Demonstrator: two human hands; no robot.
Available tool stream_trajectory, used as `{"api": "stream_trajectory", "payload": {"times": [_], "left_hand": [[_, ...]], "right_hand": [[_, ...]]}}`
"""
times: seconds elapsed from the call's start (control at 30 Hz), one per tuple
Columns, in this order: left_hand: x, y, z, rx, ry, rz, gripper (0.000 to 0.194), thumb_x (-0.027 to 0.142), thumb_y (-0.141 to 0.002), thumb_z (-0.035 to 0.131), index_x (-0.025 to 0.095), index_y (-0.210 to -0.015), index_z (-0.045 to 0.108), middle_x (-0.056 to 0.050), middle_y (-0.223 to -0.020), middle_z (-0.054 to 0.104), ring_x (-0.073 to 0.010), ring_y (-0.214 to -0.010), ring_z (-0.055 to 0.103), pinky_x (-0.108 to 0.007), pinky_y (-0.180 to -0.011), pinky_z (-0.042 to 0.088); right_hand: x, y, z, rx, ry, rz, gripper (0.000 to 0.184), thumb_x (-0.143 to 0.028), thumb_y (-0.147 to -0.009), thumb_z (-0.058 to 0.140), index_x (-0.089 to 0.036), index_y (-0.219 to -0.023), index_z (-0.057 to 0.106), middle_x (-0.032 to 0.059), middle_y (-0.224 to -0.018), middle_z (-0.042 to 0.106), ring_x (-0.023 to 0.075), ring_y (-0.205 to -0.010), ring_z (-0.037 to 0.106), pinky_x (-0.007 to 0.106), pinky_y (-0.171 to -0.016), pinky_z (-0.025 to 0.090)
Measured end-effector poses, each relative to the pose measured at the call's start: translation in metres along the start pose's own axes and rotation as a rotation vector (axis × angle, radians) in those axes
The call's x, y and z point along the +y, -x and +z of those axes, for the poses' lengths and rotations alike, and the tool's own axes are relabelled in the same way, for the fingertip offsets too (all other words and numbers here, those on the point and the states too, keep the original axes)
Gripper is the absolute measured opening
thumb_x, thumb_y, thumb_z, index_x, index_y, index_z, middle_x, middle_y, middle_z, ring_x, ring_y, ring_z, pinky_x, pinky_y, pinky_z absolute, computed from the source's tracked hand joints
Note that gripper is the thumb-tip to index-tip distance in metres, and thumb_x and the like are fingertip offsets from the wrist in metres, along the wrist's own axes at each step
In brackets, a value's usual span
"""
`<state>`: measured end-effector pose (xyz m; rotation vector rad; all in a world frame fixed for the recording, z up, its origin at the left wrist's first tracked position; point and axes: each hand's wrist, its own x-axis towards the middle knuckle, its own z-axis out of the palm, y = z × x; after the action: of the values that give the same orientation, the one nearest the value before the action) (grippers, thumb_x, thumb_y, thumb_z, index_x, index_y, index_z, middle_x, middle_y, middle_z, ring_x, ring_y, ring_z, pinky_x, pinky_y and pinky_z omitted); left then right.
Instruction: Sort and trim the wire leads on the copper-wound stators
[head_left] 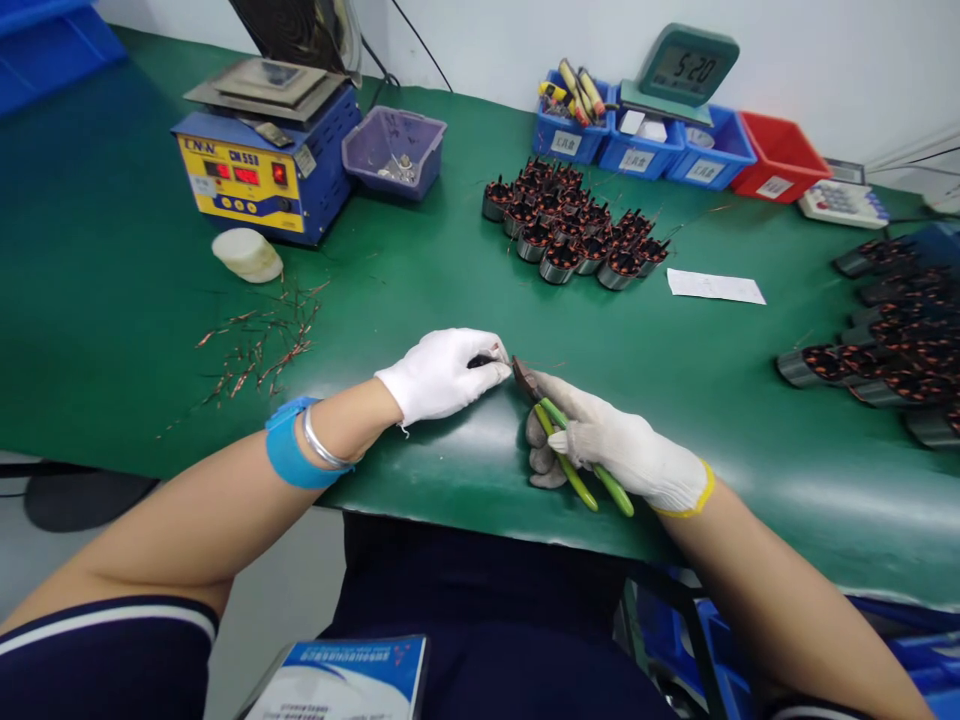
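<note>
Together, the gloved hands angle inward, left pinching a dark piece, right gripping green-handled pliers.

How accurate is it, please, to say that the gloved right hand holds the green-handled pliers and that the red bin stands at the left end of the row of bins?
Not quite: the head view shows the red bin at the right end of the row, beside the blue bins. The gloved right hand does hold the green-handled pliers.
</note>
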<state>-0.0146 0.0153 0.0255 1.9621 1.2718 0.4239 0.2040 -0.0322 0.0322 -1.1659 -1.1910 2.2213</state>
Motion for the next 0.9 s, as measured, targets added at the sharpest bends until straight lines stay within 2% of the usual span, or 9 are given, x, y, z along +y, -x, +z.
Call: {"api": "stream_trajectory", "payload": {"times": [0.3,0.4,0.5,0.6,0.67,0.73,0.8,0.87,0.9], "left_hand": [[0.003,0.001,0.002,0.008,-0.168,0.035,0.025,0.036,-0.085,0.050,0.021,-0.088,0.069,-0.001,-0.090,0.071,-0.0198,-0.087,0.063,-0.029,-0.077,0.044],[0.004,0.007,-0.008,0.023,-0.254,-0.003,0.039,0.053,-0.078,0.060,0.022,-0.099,0.069,-0.003,-0.101,0.070,-0.0235,-0.092,0.064,-0.031,-0.078,0.046],[0.003,0.016,-0.023,0.024,-0.458,-0.085,0.076,0.072,-0.054,0.072,0.024,-0.112,0.064,-0.007,-0.109,0.068,-0.0297,-0.090,0.065,-0.033,-0.070,0.047],[0.004,0.023,-0.028,-0.083,-0.579,-0.129,0.065,0.071,-0.058,0.070,0.024,-0.102,0.065,-0.006,-0.091,0.070,-0.0293,-0.078,0.066,-0.032,-0.061,0.045],[0.008,0.025,-0.017,-0.125,-0.523,-0.115,0.059,0.069,-0.061,0.070,0.024,-0.098,0.066,-0.005,-0.086,0.071,-0.0284,-0.077,0.068,-0.031,-0.061,0.046],[0.016,0.026,0.005,-0.144,-0.352,-0.086,0.059,0.065,-0.060,0.074,0.023,-0.101,0.066,-0.004,-0.090,0.072,-0.0273,-0.083,0.069,-0.030,-0.067,0.050],[0.027,0.024,0.036,-0.119,-0.149,-0.058,0.058,0.055,-0.065,0.077,0.022,-0.111,0.065,-0.003,-0.094,0.073,-0.0244,-0.086,0.070,-0.030,-0.073,0.053],[0.040,0.017,0.069,-0.028,-0.025,0.032,0.059,0.039,-0.078,0.067,0.018,-0.132,0.055,-0.005,-0.102,0.073,-0.0203,-0.087,0.070,-0.029,-0.079,0.054],[0.046,0.010,0.083,-0.031,0.021,0.113,0.061,0.033,-0.083,0.060,0.016,-0.140,0.047,-0.007,-0.109,0.071,-0.0186,-0.092,0.070,-0.029,-0.083,0.055]], "right_hand": [[-0.006,0.002,0.005,0.055,0.236,0.066,0.082,-0.018,-0.071,0.055,-0.027,-0.149,0.033,-0.0018,-0.082,0.052,0.0107,-0.063,0.053,0.030,-0.059,0.059],[-0.007,0.004,0.002,0.089,0.302,0.031,0.084,-0.018,-0.070,0.058,-0.025,-0.150,0.033,-0.0013,-0.083,0.054,0.0103,-0.060,0.053,0.028,-0.055,0.057],[-0.013,0.002,-0.008,0.265,0.226,-0.114,0.085,-0.016,-0.068,0.059,-0.022,-0.149,0.032,-0.0020,-0.082,0.054,0.0095,-0.056,0.051,0.030,-0.055,0.055],[-0.027,0.002,-0.029,0.646,0.164,-0.359,0.080,-0.015,-0.069,0.054,-0.022,-0.146,0.033,0.0009,-0.087,0.057,0.0105,-0.057,0.052,0.033,-0.058,0.055],[-0.037,0.006,-0.052,0.919,0.179,-0.548,0.076,-0.013,-0.069,0.051,-0.021,-0.142,0.034,0.0049,-0.094,0.058,0.0108,-0.060,0.053,0.034,-0.061,0.055],[-0.045,0.015,-0.081,1.139,0.172,-0.727,0.075,-0.013,-0.070,0.047,-0.023,-0.142,0.031,0.0055,-0.095,0.057,0.0107,-0.061,0.053,0.034,-0.062,0.054],[-0.048,0.026,-0.110,1.231,0.162,-0.858,0.072,-0.016,-0.073,0.043,-0.027,-0.142,0.026,0.0041,-0.091,0.053,0.0120,-0.062,0.052,0.034,-0.062,0.052],[-0.049,0.036,-0.132,1.273,0.126,-1.019,0.068,-0.022,-0.077,0.041,-0.032,-0.142,0.025,0.0023,-0.086,0.048,0.0143,-0.063,0.052,0.036,-0.060,0.051],[-0.048,0.040,-0.138,1.297,0.089,-1.109,0.066,-0.022,-0.077,0.040,-0.033,-0.141,0.025,0.0015,-0.084,0.045,0.0143,-0.061,0.051,0.035,-0.059,0.051]]}}
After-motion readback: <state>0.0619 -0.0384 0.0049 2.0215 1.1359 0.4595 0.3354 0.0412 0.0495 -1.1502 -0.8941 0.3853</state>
